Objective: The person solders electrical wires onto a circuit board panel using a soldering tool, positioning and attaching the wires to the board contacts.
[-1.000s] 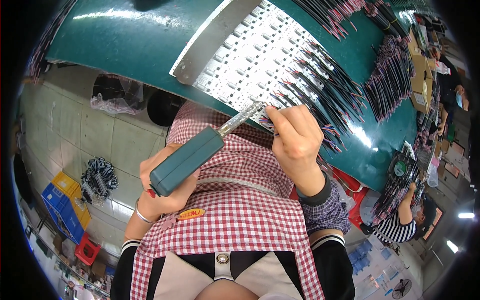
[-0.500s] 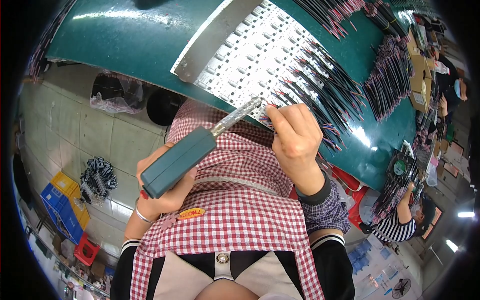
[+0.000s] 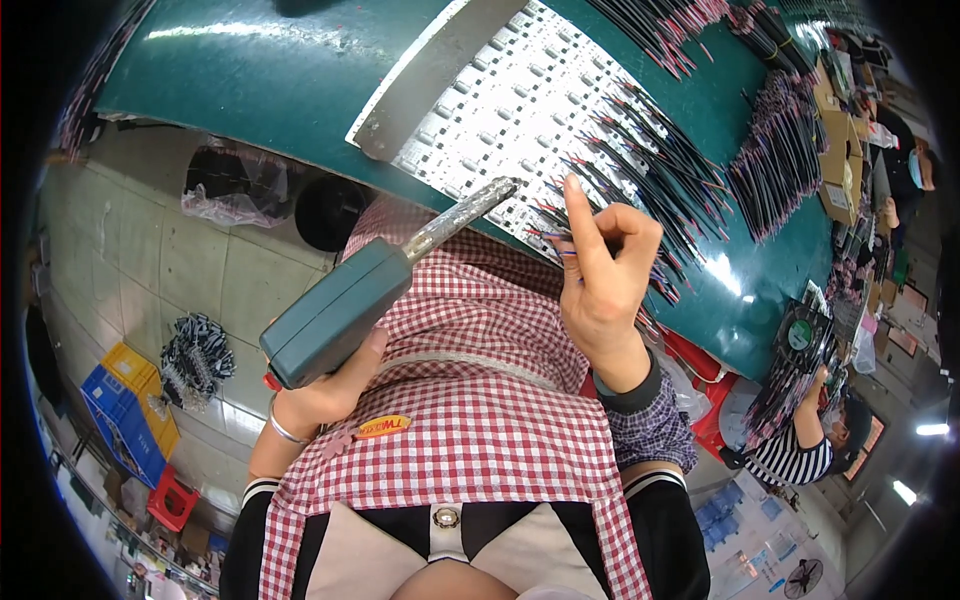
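Note:
My left hand (image 3: 325,398) is wrapped round the dark green body of a soldering gun (image 3: 340,310). The gun's metal barrel (image 3: 455,222) points up and right, its tip just over the near edge of a white circuit board panel (image 3: 520,110) full of small components. My right hand (image 3: 612,270) hovers at the panel's near right edge with its index finger stretched out and the other fingers bent. Nothing shows in its grasp. Close to its thumb are thin red and blue wire ends (image 3: 553,238). Rows of black wires (image 3: 655,165) fan out from the panel's right side.
A grey metal bar (image 3: 435,85) lies across the panel's left part on the green table (image 3: 250,80). Bundles of black wires (image 3: 775,180) and a cardboard box (image 3: 840,165) are at the right. A co-worker in a striped top (image 3: 790,450) sits at the lower right.
The soldering gun has drawn back slightly left and up. My right hand has let go of the wire it pinched, straightened its index finger, and shifted a little right.

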Demonstrator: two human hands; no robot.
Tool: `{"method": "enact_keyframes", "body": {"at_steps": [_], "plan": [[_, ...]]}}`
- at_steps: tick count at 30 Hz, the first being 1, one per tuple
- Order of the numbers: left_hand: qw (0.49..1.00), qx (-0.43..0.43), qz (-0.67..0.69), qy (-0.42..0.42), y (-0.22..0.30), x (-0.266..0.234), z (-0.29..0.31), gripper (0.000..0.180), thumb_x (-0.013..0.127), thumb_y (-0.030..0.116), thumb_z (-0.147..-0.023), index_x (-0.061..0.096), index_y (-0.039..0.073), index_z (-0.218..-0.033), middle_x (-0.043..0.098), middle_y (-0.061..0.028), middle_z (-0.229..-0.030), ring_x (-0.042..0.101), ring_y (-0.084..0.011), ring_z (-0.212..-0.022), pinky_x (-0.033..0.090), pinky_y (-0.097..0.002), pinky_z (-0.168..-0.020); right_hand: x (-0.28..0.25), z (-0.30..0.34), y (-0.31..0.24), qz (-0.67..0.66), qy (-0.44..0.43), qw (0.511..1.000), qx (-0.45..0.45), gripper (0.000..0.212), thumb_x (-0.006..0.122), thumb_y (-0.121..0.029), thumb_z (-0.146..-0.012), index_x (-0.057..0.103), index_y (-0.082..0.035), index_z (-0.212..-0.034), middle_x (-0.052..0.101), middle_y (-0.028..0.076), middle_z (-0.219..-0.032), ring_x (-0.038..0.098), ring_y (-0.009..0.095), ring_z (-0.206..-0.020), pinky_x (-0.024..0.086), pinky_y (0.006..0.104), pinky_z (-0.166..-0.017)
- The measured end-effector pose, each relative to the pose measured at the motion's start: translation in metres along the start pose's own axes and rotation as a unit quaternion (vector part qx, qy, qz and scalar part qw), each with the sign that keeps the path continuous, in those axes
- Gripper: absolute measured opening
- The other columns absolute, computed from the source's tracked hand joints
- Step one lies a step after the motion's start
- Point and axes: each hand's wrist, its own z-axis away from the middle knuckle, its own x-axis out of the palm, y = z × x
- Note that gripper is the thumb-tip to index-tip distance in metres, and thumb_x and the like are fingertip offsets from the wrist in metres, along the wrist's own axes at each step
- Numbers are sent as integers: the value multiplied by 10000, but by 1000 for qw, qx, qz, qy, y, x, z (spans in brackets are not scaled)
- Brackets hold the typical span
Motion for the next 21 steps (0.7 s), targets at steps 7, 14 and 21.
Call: {"method": "enact_keyframes", "body": {"at_steps": [7, 14, 21], "plan": [[995, 71, -69, -11, -1, -2, -5, 204, 789, 28, -699, 756, 46, -900, 722, -98, -897, 699, -234, -735, 540, -313, -621, 3, 5, 3, 23, -10, 996, -86, 606, 619, 81, -554, 714, 12, -1149, 534, 66, -773, 536, 231, -670, 434, 336, -567], [991, -76, 108, -3, 9, -2, -14, 233, 763, -7, -671, 707, -42, -894, 702, -146, -843, 688, -288, -684, 540, -322, -607, 5, 5, -2, 30, -36, 996, -79, 460, 643, 55, -552, 712, 29, -1007, 517, 63, -736, 530, 228, -669, 415, 342, -542], [992, -51, 107, -44, 9, -3, -16, 227, 730, -46, -671, 690, -55, -894, 685, -176, -873, 695, -302, -745, 562, -340, -676, 3, 2, -3, 45, -53, 994, -84, 466, 630, 43, -517, 702, 36, -978, 482, 65, -721, 519, 231, -676, 404, 346, -545]]}}
